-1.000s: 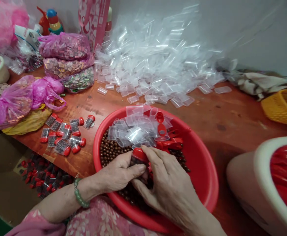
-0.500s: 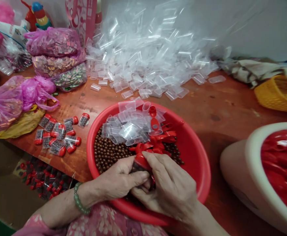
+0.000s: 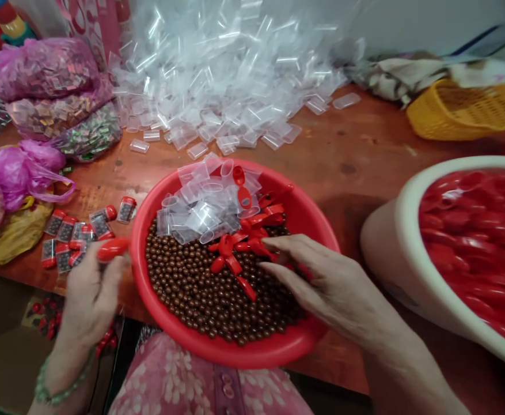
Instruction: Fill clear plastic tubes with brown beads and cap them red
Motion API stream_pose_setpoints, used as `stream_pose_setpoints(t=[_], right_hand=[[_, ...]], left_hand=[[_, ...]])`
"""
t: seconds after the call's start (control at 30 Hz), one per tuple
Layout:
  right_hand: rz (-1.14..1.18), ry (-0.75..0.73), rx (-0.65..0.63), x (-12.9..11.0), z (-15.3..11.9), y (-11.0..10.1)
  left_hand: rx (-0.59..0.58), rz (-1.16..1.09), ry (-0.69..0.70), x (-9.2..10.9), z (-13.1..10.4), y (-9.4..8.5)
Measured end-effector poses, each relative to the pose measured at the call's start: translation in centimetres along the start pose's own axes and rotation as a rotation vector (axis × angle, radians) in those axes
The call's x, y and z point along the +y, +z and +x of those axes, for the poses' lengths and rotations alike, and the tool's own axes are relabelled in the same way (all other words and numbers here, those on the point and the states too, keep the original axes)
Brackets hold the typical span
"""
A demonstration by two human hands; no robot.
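Left of the red basin (image 3: 310,230), my left hand (image 3: 83,294) is closed on a small container with a red cap (image 3: 113,249); its body is hidden by the hand. Beside it on the table are several clear containers (image 3: 65,229) with red caps and dark contents. Over the basin's right side, my right hand (image 3: 330,282) has thumb and fingers apart at the edge of the loose red caps (image 3: 258,219); whether a fingertip touches one I cannot tell. Brown balls (image 3: 192,288) cover the basin's bottom, with clear plastic sleeves (image 3: 198,216) heaped at the back.
A big pile of clear sleeves (image 3: 235,86) lies at the back. Pink bags (image 3: 45,69) are stacked at left. A white tub (image 3: 390,230) full of red caps stands at right, before a yellow basket (image 3: 442,115). At lower left is a cardboard box (image 3: 6,323) with capped containers.
My hands, together over the basin around a container, have parted. The left has carried it leftward past the rim; the right has opened beside the red caps. The view has shifted.
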State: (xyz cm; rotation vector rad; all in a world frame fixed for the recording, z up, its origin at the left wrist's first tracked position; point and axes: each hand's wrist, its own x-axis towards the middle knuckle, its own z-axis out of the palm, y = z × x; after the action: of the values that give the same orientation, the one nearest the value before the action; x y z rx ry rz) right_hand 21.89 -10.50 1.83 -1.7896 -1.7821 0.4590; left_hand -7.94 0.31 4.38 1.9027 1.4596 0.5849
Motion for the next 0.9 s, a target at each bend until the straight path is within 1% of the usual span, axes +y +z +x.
stream_pose_setpoints(t=[0.03, 0.07, 0.1, 0.13, 0.17, 0.23, 0.27, 0.33, 0.4, 0.47, 0.5, 0.57, 0.63, 0.73, 0.8, 0.83, 0.9], right_hand=[[-0.015, 0.017, -0.039, 0.3, -0.2, 0.1], [-0.033, 0.026, -0.088, 0.4, -0.3, 0.3], [-0.055, 0.029, -0.136, 0.4, -0.5, 0.6], [-0.083, 0.027, -0.178, 0.2, -0.6, 1.0], [-0.113, 0.017, -0.204, 0.1, -0.6, 1.3], [-0.164, -0.015, -0.211, -0.2, -0.7, 2.0], [-0.183, -0.03, -0.198, -0.3, -0.7, 2.2], [-0.218, -0.052, -0.165, -0.3, -0.8, 2.5], [-0.244, -0.065, -0.132, -0.3, -0.7, 2.8], [-0.275, -0.083, -0.096, -0.4, -0.3, 3.0], [-0.295, -0.1, -0.078, -0.5, 0.0, 3.1], [-0.347, -0.135, -0.034, -0.8, 0.8, 3.2], [-0.409, -0.163, 0.006, -1.0, 2.0, 3.2], [-0.451, -0.182, -0.003, -1.1, 3.7, 3.0], [-0.42, -0.184, -0.05, -1.0, 4.5, 2.8], [-0.393, -0.177, -0.07, -1.0, 4.6, 2.6], [-0.35, -0.153, -0.097, -1.0, 4.3, 2.4]], left_hand=[[0.09, 0.174, -0.041, -1.1, 0.4, -1.1], [0.144, 0.33, -0.063, -2.1, 0.8, -1.8], [0.173, 0.449, -0.036, -2.9, 1.2, -2.3], [0.202, 0.534, 0.024, -3.4, 1.5, -2.4], [0.236, 0.576, 0.116, -3.6, 1.7, -2.3], [0.278, 0.543, 0.344, -3.1, 2.0, -1.1], [0.271, 0.491, 0.449, -2.4, 2.1, -0.1], [0.134, 0.405, 0.623, -0.5, 2.4, 2.0], [-0.006, 0.438, 0.725, 1.5, 2.9, 4.0], [-0.118, 0.552, 0.75, 3.2, 3.7, 5.7], [-0.155, 0.611, 0.755, 3.9, 4.0, 6.4], [-0.178, 0.697, 0.769, 4.8, 4.7, 7.6], [-0.149, 0.739, 0.803, 5.2, 5.1, 8.7], [-0.121, 0.747, 0.855, 5.3, 5.5, 9.9], [-0.146, 0.715, 0.861, 5.2, 5.6, 10.0], [-0.164, 0.689, 0.844, 5.2, 5.7, 9.8], [-0.194, 0.613, 0.783, 5.2, 5.6, 8.7]])
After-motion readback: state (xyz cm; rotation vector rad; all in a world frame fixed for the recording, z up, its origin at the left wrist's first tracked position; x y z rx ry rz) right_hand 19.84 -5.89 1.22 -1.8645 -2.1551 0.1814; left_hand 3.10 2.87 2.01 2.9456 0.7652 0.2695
